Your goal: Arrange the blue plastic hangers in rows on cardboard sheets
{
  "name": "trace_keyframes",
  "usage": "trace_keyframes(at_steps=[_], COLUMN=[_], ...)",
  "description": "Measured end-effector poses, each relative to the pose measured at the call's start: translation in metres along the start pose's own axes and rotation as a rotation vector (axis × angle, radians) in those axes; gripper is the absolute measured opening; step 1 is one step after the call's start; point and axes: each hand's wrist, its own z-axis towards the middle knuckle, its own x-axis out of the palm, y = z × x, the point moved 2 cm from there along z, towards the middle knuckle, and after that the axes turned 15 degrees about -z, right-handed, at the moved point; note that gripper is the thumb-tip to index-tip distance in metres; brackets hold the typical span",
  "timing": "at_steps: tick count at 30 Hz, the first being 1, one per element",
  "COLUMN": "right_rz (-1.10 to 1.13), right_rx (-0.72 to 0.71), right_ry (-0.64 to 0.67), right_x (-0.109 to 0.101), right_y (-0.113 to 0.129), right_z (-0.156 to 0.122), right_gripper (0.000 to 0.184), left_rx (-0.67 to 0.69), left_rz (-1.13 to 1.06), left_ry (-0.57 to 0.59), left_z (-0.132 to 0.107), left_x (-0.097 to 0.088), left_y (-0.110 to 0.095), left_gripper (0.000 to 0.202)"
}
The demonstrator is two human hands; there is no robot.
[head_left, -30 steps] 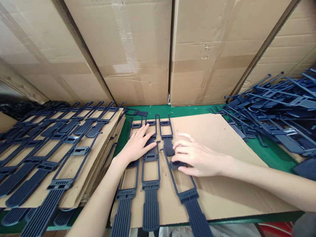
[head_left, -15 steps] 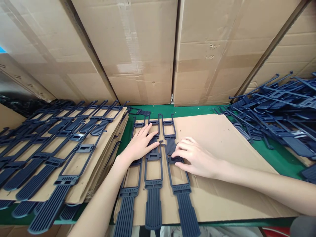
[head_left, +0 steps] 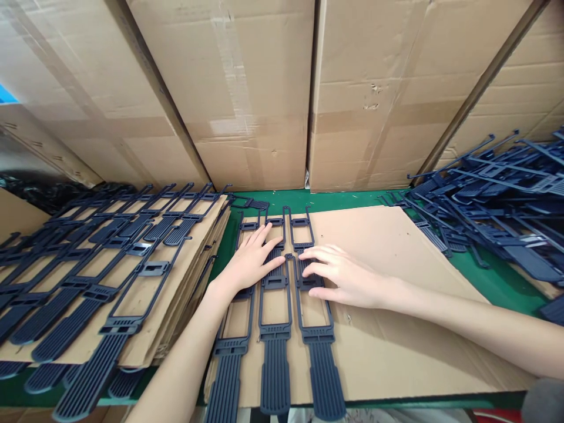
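Note:
My left hand [head_left: 255,258] lies flat with fingers spread over dark blue plastic pieces, each an open rectangular frame with a ribbed paddle end. Under and near it are a left lower piece [head_left: 231,348] and a middle lower piece [head_left: 275,376]. My right hand [head_left: 339,273] rests with fingers apart on the top part of a right lower piece [head_left: 326,376], thumb near its crossbar. Beyond the fingers lies an upper piece [head_left: 300,222], its paddle partly covered. The pieces lie in two rows on a cardboard sheet [head_left: 409,346].
At left stands a stack of cardboard sheets [head_left: 176,305] with rows of similar pieces on top. A tangled heap of such pieces [head_left: 506,194] sits at right. Large cardboard boxes [head_left: 255,94] wall off the back of the green table [head_left: 291,198].
The right lower piece has swung straighter, its paddle moving left toward the middle piece. My right hand's fingers have stretched out from a more curled pose. My left hand stays nearly in place.

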Motion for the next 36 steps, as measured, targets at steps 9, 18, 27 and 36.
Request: trace_keyframes(at_steps=[9, 18, 27, 36], right_rz=[0.001, -0.013, -0.73, -0.906], right_rx=[0.121, 0.164, 0.621, 0.89], right_ry=[0.144, 0.108, -0.007, 0.18], right_x=[0.008, 0.001, -0.059, -0.051], right_y=[-0.028, -0.033, -0.154, -0.212], right_z=[0.003, -0.005, -0.091, -0.174], right_gripper=[0.057, 0.053, 0.03, 0.022], left_rx=[0.004, -0.002, -0.033, -0.035], left_rz=[-0.002, -0.005, 0.005, 0.015], left_ry=[-0.007, 0.005, 0.023, 0.02], left_z=[0.0, 0.0, 0.002, 0.002], left_x=[-0.001, -0.001, -0.002, -0.002], left_y=[0.0, 0.001, 0.002, 0.003], left_gripper=[0.057, 0.057, 0.059, 0.059])
